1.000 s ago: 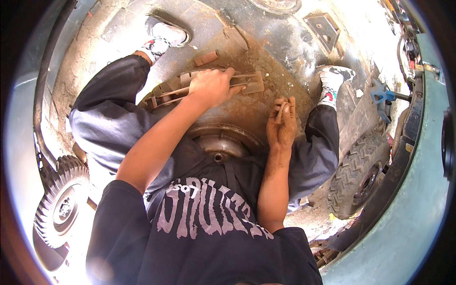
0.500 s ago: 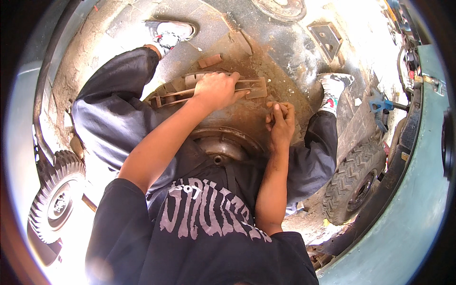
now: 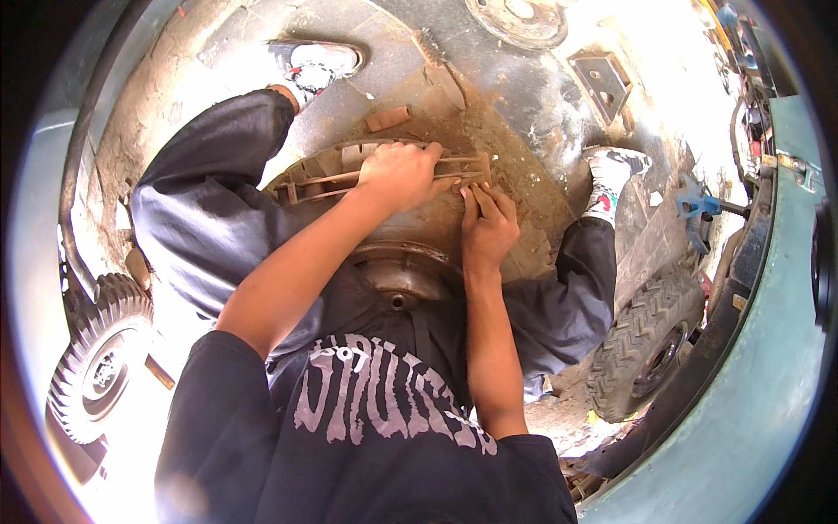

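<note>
A rusty curved brake shoe (image 3: 327, 182) with two parallel ribs lies crosswise between my legs. My left hand (image 3: 400, 177) is closed over its middle, the thumb pointing toward the right end. At that right end, my right hand (image 3: 489, 229) is bent with its thumb and fingertips pressed together against the shoe. Whatever those fingertips pinch is too small to make out. Nearer to me, a round rusty metal part (image 3: 406, 278) with a raised centre sits between my thighs, partly under the shoe.
Beyond the shoe lie a small reddish-brown block (image 3: 388, 118), a brush (image 3: 428, 48) and a round metal plate (image 3: 518, 19). A triangular metal bracket (image 3: 601, 86) is at far right, with a blue-headed tool (image 3: 698, 203) nearer. Tyres (image 3: 105, 371) flank me; a pale green vehicle panel (image 3: 742, 384) borders the right.
My right hand has moved left and inward, from beside the shoe onto its right end. The left hand keeps its hold; the shoe has shifted slightly toward me.
</note>
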Demonstrator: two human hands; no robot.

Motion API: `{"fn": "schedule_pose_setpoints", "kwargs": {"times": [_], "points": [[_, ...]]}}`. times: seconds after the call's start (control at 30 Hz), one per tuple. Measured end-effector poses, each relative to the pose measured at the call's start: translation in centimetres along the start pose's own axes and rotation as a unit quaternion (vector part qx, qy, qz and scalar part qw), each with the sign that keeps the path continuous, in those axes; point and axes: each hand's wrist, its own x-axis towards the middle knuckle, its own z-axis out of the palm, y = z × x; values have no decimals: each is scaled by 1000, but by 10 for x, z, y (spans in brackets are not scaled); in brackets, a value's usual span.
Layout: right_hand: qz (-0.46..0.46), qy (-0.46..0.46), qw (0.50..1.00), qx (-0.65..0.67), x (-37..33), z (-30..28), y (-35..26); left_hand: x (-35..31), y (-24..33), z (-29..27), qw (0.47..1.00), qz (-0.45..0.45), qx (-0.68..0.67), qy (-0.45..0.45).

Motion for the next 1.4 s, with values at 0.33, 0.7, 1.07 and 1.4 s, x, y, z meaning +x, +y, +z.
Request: {"fn": "schedule_pose_setpoints", "kwargs": {"times": [0.33, 0.7, 1.07, 1.4], "points": [[-67, -101, 992, -21, 3, -11, 9, -3, 4, -15, 1000, 8, -19, -19], [-125, -142, 981, -31, 3, -8, 4, -4, 4, -19, 999, 24, -16, -28], [-150, -122, 978, -83, 4, -14, 19, -3, 0, -8, 999, 27, -40, 12], [-117, -74, 990, -37, 35, -43, 41, 0, 0, -3, 999, 25, -36, 7]]}}
